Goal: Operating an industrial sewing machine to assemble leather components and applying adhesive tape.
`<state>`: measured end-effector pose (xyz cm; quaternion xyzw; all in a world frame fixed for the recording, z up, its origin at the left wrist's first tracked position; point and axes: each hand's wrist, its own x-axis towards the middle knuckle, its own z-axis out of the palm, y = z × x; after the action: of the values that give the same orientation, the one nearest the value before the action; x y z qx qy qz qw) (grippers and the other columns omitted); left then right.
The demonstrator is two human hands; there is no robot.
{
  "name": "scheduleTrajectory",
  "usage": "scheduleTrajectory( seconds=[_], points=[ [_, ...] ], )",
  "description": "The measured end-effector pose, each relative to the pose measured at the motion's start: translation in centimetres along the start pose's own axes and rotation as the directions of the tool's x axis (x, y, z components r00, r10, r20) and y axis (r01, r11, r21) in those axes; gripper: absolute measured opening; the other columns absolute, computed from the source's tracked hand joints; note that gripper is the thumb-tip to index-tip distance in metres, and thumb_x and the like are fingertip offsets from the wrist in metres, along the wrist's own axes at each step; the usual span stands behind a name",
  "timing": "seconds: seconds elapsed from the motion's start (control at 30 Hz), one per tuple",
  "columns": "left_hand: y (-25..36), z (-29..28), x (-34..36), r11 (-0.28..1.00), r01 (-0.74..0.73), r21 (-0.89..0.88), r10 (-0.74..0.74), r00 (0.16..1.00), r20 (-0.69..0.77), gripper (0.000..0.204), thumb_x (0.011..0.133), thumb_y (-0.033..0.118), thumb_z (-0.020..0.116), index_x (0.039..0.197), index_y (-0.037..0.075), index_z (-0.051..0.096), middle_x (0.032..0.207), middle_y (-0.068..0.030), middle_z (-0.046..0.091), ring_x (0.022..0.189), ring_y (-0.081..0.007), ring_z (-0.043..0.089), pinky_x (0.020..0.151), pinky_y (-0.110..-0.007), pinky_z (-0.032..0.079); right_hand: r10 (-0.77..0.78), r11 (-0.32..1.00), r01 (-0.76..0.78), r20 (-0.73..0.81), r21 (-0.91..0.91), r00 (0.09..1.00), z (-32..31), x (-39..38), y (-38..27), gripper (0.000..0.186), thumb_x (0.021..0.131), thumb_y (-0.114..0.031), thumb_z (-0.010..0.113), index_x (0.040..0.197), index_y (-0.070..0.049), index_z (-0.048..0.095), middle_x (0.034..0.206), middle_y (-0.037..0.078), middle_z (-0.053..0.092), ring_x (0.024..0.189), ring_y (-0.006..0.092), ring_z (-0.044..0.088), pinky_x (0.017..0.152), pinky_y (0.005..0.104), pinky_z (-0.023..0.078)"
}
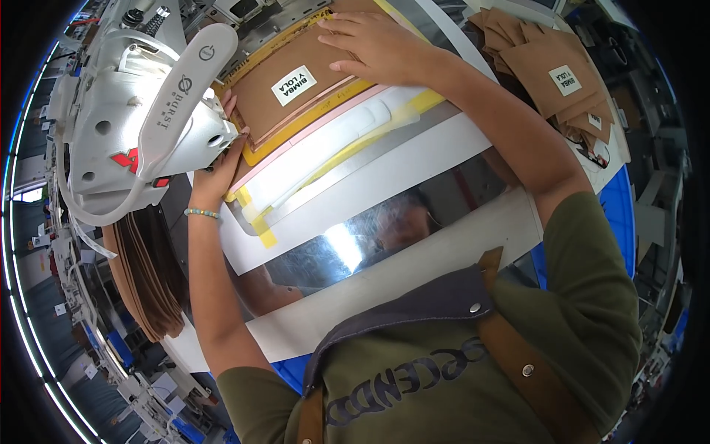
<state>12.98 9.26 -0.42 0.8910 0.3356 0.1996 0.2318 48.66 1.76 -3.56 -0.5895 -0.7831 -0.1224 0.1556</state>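
Note:
A flat brown panel (270,111) with a white printed label (293,86) lies in a yellow-edged template frame (325,112) under the work light. My right hand (373,48) rests on the panel's right end and the frame's edge, palm down, fingers spread. At the frame's left end is my left hand (216,174), partly hidden behind the white sewing machine head (111,122). Its thumb and a few fingertips show, apart from each other, touching the frame's corner. I cannot see anything held in it.
A long white lamp arm (181,96) juts over the machine head. Brown panels with labels are piled (551,66) at the far right. More brown sheets hang in a stack (140,274) at the left. A shiny metal plate (355,240) spans the near table.

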Motion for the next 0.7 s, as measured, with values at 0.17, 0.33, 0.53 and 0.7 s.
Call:
scheduleTrajectory(
  seconds=[0.17, 0.33, 0.53, 0.7],
  points=[
    [-0.3, -0.3, 0.4, 0.971, -0.066, 0.231, 0.069, 0.998, -0.004, 0.055, 0.101, 0.033, 0.07, 0.15, 0.01, 0.057, 0.157, -0.0069, 0.055, 0.147, -0.0258, 0.048, 0.125, -0.041, 0.034, -0.171, 0.971, 0.193, -0.156, 0.142, 0.973, -1.1, 0.8, 0.4, 0.063, 0.097, -0.041, 0.066, 0.135, 0.009, 0.06, 0.143, 0.023, 0.059, 0.136, 0.0371, 0.052, 0.112, 0.0449, 0.044],
    [-0.8, -0.5, 0.9, 0.916, -0.156, 0.371, 0.166, 0.986, 0.005, 0.05, 0.102, 0.033, 0.068, 0.145, 0.009, 0.06, 0.151, -0.0093, 0.059, 0.142, -0.0284, 0.052, 0.122, -0.041, 0.037, -0.08, 0.962, 0.105, -0.105, 0.254, 0.991, -1.8, 1.4, 0.6, 0.053, 0.095, -0.038, 0.068, 0.126, 0.005, 0.065, 0.134, 0.023, 0.062, 0.129, 0.0371, 0.056, 0.106, 0.0464, 0.047],
    [-1.5, 0.1, 2.2, 0.95, -0.056, 0.306, 0.067, 0.997, -0.025, 0.046, 0.103, 0.033, 0.065, 0.142, 0.009, 0.062, 0.149, -0.0103, 0.059, 0.139, -0.0286, 0.053, 0.122, -0.041, 0.037, -0.107, 0.966, 0.116, -0.053, 0.23, 0.993, -1.3, 4.2, 1.4, 0.029, 0.09, -0.025, 0.069, 0.099, 0.002, 0.071, 0.108, 0.019, 0.068, 0.105, 0.0357, 0.066, 0.092, 0.0482, 0.053],
    [-2.0, 0.5, 1.9, 0.935, -0.102, 0.339, 0.126, 0.991, -0.05, 0.043, 0.104, 0.032, 0.064, 0.141, 0.011, 0.064, 0.152, -0.0074, 0.057, 0.14, -0.0268, 0.052, 0.123, -0.039, 0.036, -0.122, 0.974, 0.168, -0.272, 0.152, 0.955, 0.2, 4.5, 0.4, 0.018, 0.087, -0.017, 0.066, 0.083, -0.001, 0.074, 0.098, 0.016, 0.07, 0.095, 0.0344, 0.068, 0.086, 0.047, 0.055]
  ],
)
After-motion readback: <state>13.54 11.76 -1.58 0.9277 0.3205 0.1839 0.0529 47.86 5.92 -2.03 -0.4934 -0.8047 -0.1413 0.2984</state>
